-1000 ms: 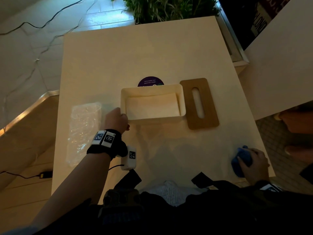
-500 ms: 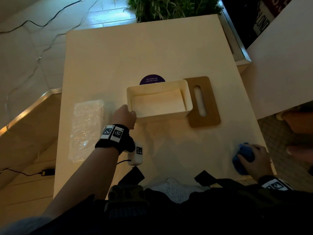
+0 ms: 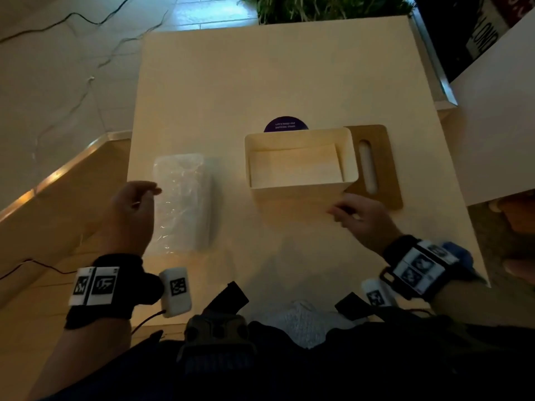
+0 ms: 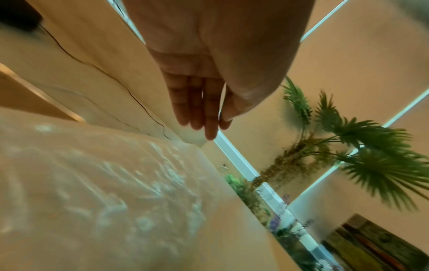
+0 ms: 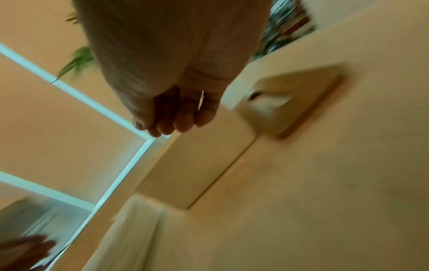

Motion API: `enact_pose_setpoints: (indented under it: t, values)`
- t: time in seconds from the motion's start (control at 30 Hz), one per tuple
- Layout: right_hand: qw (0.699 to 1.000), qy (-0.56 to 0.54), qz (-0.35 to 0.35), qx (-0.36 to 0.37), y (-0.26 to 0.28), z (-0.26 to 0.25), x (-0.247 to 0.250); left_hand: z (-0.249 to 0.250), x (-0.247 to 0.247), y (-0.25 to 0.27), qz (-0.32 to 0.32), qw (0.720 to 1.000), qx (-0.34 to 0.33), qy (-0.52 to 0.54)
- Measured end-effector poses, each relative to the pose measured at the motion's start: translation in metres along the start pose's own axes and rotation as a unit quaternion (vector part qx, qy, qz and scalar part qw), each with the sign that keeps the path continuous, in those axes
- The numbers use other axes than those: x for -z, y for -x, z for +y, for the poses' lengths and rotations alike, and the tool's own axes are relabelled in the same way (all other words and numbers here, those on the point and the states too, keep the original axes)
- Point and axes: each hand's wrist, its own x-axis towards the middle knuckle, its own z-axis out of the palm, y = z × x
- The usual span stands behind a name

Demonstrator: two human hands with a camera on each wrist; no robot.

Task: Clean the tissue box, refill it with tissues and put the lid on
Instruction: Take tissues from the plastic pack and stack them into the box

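Both hands have been moved: the left hand (image 3: 131, 211) has been taken off the box (image 3: 301, 162) and is held above the table's (image 3: 260, 82) left edge, fingers relaxed, beside the tissue pack (image 3: 182, 201); the right hand (image 3: 362, 217), loosely curled and empty, has been brought from the cloth (image 3: 460, 251) to the box's near right corner. At the table's middle the box partly overlaps the lid (image 3: 379, 169).
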Motion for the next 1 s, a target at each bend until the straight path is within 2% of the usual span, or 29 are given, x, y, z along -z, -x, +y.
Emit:
enact_pose_setpoints:
  t: [0.07, 0.13, 0.23, 0.3, 0.4, 0.47, 0.6, 0.83, 0.93, 1.0]
  values:
    - [0.996, -0.008, -0.072, 0.05, -0.034, -0.026, -0.031, -0.026, 0.006, -0.007, 0.004, 0.999, 0.01, -0.049]
    - [0.987, -0.014, -0.138, 0.082, -0.063, -0.051, -0.065, -0.044, 0.001, -0.015, -0.039, 0.996, 0.021, -0.077]
    - [0.977, -0.008, -0.21, 0.021, -0.098, -0.077, -0.112, -0.055, -0.014, -0.021, -0.113, 0.989, 0.069, -0.069]
    - [0.977, -0.042, -0.205, -0.045, -0.113, -0.084, -0.14, -0.052, -0.024, -0.026, -0.138, 0.984, 0.087, -0.076]
    - [0.975, -0.13, -0.125, -0.128, -0.126, -0.087, -0.168, -0.052, -0.033, -0.031, -0.152, 0.981, 0.086, -0.088]
    - [0.964, -0.194, -0.083, -0.162, -0.13, -0.087, -0.177, -0.055, -0.036, -0.031, -0.156, 0.979, 0.083, -0.098]
    - [0.953, -0.236, -0.059, -0.178, -0.136, -0.088, -0.184, -0.057, -0.041, -0.032, -0.173, 0.973, 0.107, -0.112]
    - [0.964, -0.196, -0.069, -0.163, -0.138, -0.084, -0.194, -0.056, -0.043, -0.032, -0.178, 0.97, 0.109, -0.122]
    - [0.95, -0.227, -0.094, -0.194, -0.136, -0.085, -0.188, -0.053, -0.04, -0.031, -0.168, 0.971, 0.097, -0.141]
    - [0.932, -0.277, -0.113, -0.204, -0.132, -0.091, -0.179, -0.045, -0.035, -0.024, -0.129, 0.979, 0.069, -0.144]
